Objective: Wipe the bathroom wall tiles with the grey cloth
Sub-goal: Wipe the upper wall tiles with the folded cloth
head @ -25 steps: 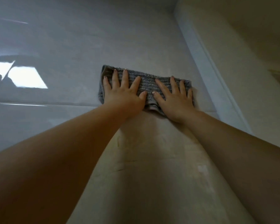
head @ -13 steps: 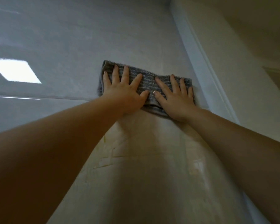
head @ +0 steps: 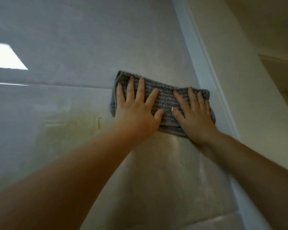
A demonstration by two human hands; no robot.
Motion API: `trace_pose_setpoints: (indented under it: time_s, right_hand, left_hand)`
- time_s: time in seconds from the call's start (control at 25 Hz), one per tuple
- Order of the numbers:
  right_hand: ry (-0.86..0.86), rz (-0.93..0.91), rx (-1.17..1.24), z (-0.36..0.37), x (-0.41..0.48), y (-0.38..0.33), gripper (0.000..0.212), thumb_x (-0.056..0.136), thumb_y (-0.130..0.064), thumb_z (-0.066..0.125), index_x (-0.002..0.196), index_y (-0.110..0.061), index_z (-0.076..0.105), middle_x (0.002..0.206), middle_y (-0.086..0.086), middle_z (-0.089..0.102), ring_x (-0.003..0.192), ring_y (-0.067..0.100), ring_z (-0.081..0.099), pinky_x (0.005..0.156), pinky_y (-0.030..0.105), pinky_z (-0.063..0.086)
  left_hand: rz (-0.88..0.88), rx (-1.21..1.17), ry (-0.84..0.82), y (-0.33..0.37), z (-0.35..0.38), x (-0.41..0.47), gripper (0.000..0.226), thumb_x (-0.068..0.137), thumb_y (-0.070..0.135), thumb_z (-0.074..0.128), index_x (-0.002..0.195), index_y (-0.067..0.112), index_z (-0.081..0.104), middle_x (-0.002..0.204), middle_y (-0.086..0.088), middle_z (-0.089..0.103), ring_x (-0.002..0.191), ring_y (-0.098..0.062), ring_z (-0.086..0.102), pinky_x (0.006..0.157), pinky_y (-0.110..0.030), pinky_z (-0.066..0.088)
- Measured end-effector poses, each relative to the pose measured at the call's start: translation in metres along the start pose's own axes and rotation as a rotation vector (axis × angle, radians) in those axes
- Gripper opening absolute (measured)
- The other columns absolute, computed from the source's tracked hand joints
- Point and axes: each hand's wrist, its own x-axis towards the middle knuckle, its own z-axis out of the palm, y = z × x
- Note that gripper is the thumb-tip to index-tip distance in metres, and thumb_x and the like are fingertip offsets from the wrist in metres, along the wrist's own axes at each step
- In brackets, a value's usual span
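Head view, looking steeply upward. We see the grey cloth (head: pixel 165 98), folded into a flat band, lying against the wall tiles (head: pixel 73 39) high on the wall. Its right end is just beside the white corner trim (head: pixel 204 63), and its upper edge sits slightly above a horizontal grout line (head: pixel 65 84).

We judge the cloth to be light, soft and limp. Its ribbed weave should drag well on the glossy tile, but it would sag or slide down if pressure lapsed, and the folds may creep apart. No pinch is needed: we would take it by flat pressure over its broad face, palms near the lower edge so the fold cannot roll under.

The left hand (head: pixel 136 113) presses on the cloth's left half, fingers straight and spread, thumb angled inward. The right hand (head: pixel 195 118) presses on the right half, fingers straight and closer together. Neither hand curls round the fabric, and a strip of cloth lies bare between the thumbs.

Outward, a yellowish smear (head: pixel 83 120) marks the tile left of and below the cloth. A bright reflection (head: pixel 5 57) shows at far left, and a cream adjoining wall (head: pixel 239 80) stands beyond the trim.
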Motion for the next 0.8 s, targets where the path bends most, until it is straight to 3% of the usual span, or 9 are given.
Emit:
trace_pose_setpoints:
  time_s: [0.08,0.2,0.36,0.52,0.68,0.8]
  right_hand:
    - [0.001,-0.010,-0.016,0.008,-0.045,-0.004,0.060,0.084,-0.074,-0.003,0.139,-0.060,-0.022,0.161,-0.003,-0.020,0.146,0.021,-0.024,0.116,0.043,-0.019]
    - [-0.064,0.012,-0.046,0.017,-0.094,-0.012,0.060,0.082,-0.075,-0.008,0.135,-0.059,-0.030,0.160,-0.003,-0.026,0.144,0.022,-0.030,0.116,0.046,-0.020]
    - [-0.059,0.077,-0.050,0.011,-0.053,-0.022,0.058,0.090,-0.071,0.005,0.140,-0.057,-0.022,0.161,-0.001,-0.023,0.146,0.025,-0.026,0.116,0.048,-0.019]
    - [-0.044,0.103,-0.002,0.000,-0.004,-0.031,0.059,0.097,-0.063,0.018,0.149,-0.050,-0.006,0.163,0.000,-0.017,0.148,0.028,-0.020,0.118,0.051,-0.014]
    - [0.007,0.014,-0.019,0.017,-0.074,-0.024,0.061,0.093,-0.067,0.010,0.148,-0.051,-0.008,0.163,-0.001,-0.011,0.149,0.024,-0.017,0.119,0.048,-0.012]
    - [-0.052,0.032,-0.050,0.024,-0.125,-0.028,0.062,0.089,-0.068,0.007,0.146,-0.051,-0.012,0.164,0.002,-0.010,0.149,0.026,-0.016,0.119,0.050,-0.010]
  left_hand:
    - [0.054,-0.016,0.030,0.005,0.011,-0.044,0.071,0.095,0.065,0.005,0.157,0.032,-0.005,0.164,-0.013,-0.016,0.150,-0.037,-0.018,0.118,-0.061,-0.010]
    - [0.060,-0.022,0.036,0.009,0.019,-0.089,0.073,0.094,0.065,0.012,0.157,0.030,0.016,0.165,-0.015,0.003,0.152,-0.039,-0.002,0.119,-0.062,-0.001]
    - [0.023,-0.013,-0.025,-0.008,0.002,-0.044,0.073,0.094,0.071,0.010,0.156,0.036,-0.008,0.164,-0.007,-0.022,0.149,-0.033,-0.023,0.118,-0.058,-0.014]
    - [-0.029,-0.008,-0.072,-0.017,-0.005,-0.014,0.074,0.095,0.070,0.013,0.157,0.036,-0.007,0.164,-0.006,-0.021,0.149,-0.032,-0.022,0.119,-0.057,-0.013]
    - [0.016,-0.016,-0.027,-0.006,0.008,-0.075,0.071,0.096,0.067,0.009,0.156,0.034,-0.011,0.163,-0.008,-0.023,0.149,-0.033,-0.024,0.118,-0.058,-0.013]
    - [0.058,-0.011,-0.028,-0.001,0.014,-0.129,0.070,0.096,0.066,0.010,0.157,0.034,-0.005,0.164,-0.009,-0.019,0.150,-0.033,-0.021,0.118,-0.058,-0.015]
